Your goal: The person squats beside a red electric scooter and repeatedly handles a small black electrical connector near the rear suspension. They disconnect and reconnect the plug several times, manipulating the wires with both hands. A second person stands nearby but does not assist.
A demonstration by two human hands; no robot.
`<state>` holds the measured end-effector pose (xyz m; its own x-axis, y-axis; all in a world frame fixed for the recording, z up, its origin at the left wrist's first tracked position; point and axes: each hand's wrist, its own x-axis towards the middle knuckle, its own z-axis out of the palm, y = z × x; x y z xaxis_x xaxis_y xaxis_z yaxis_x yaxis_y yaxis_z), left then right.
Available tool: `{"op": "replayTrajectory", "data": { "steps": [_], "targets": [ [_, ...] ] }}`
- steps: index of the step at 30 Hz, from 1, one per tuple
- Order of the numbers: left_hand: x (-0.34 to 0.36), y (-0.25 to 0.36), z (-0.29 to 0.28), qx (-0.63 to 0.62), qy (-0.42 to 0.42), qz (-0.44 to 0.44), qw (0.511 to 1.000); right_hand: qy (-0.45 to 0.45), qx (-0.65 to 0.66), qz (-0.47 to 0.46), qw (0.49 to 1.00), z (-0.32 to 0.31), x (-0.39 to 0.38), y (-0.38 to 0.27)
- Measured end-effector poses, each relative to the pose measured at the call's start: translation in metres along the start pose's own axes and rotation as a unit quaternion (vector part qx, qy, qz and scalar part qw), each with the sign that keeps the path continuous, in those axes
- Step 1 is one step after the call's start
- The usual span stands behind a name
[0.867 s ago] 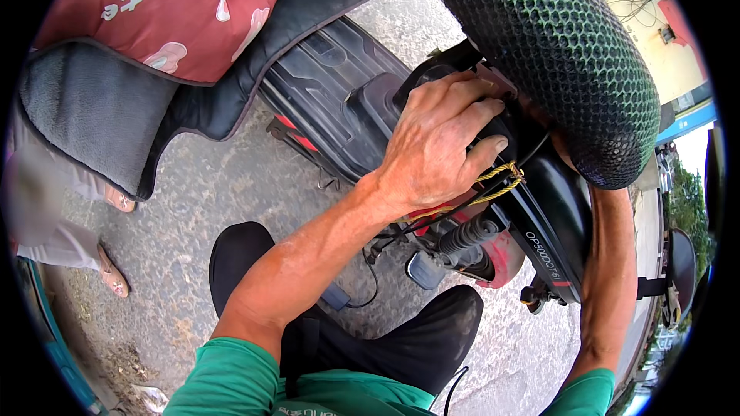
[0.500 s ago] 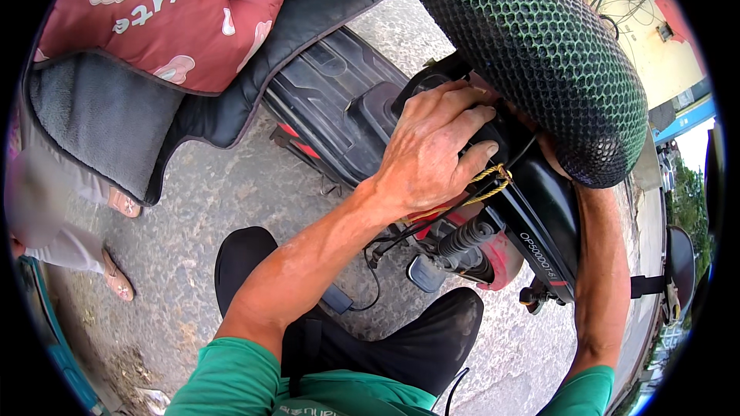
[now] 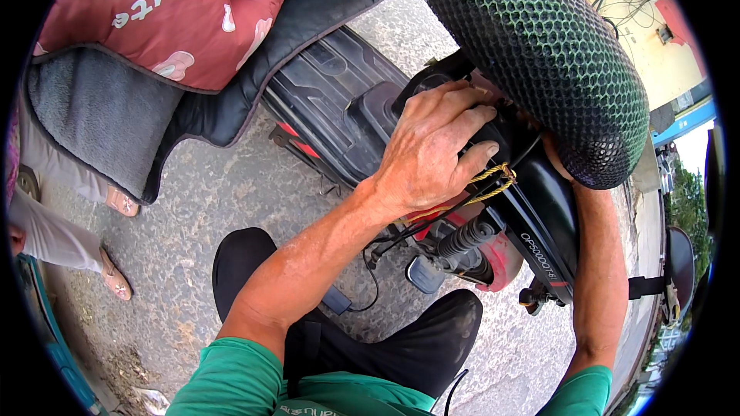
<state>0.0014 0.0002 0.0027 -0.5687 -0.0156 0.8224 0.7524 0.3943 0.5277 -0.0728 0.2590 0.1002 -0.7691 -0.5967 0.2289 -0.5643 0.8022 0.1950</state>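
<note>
Under the scooter's raised seat (image 3: 532, 46), covered in black-and-green mesh, both my hands are at the black body (image 3: 551, 212). My left hand (image 3: 439, 142) lies over the near edge of the opening. Its thumb and index finger are bent and apart, with nothing between them. The other fingers reach inward, and their tips are hard to see. A yellow-and-black twisted cord (image 3: 493, 182) runs just below that thumb. My right hand (image 3: 556, 158) comes around the body's far side. The seat's end and the body hide its fingers and anything they hold.
A black footboard (image 3: 331, 77) extends to the left, below a padded red-and-grey scooter apron (image 3: 166, 46). A coil spring (image 3: 466, 239) and a pedal (image 3: 425, 273) sit below the body. Another person's legs (image 3: 58, 235) stand at left. Loose wires (image 3: 624, 0) hang at upper right.
Both my hands keep almost the same place. At the left, the other person's legs show more fully beside the apron, whose grey flap has shifted slightly.
</note>
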Motion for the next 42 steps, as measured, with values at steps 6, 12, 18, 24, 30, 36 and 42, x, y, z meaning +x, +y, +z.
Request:
{"op": "replayTrajectory", "data": {
  "steps": [6, 12, 18, 24, 30, 36, 42],
  "targets": [
    [-0.004, -0.004, 0.0, 0.001, 0.012, 0.0, 1.0, 0.002, -0.006, -0.007, 1.0, -0.013, 0.0, -0.007],
    [0.003, 0.005, -0.003, 0.002, 0.012, -0.009, 1.0, 0.09, -0.059, -0.059, 0.992, -0.009, 0.005, -0.012],
    [-0.031, 0.016, -0.037, -0.033, 0.042, -0.005, 0.999, -0.026, 0.036, 0.039, 0.998, -0.034, 0.017, -0.056],
    [-0.117, 0.012, -0.032, -0.169, -0.002, -0.227, 0.959, -0.021, -0.002, 0.036, 0.999, -0.017, 0.01, -0.025],
    [-0.161, -0.023, -0.019, -0.222, -0.102, -0.394, 0.886, -0.083, 0.022, 0.056, 0.995, -0.034, 0.018, -0.044],
    [-0.16, -0.025, -0.025, -0.19, -0.149, -0.405, 0.882, -0.079, 0.028, 0.087, 0.993, -0.036, 0.02, -0.049],
    [-0.162, -0.02, -0.029, -0.163, -0.186, -0.384, 0.889, -0.074, 0.052, 0.081, 0.993, -0.035, 0.019, -0.047]
  ]
}}
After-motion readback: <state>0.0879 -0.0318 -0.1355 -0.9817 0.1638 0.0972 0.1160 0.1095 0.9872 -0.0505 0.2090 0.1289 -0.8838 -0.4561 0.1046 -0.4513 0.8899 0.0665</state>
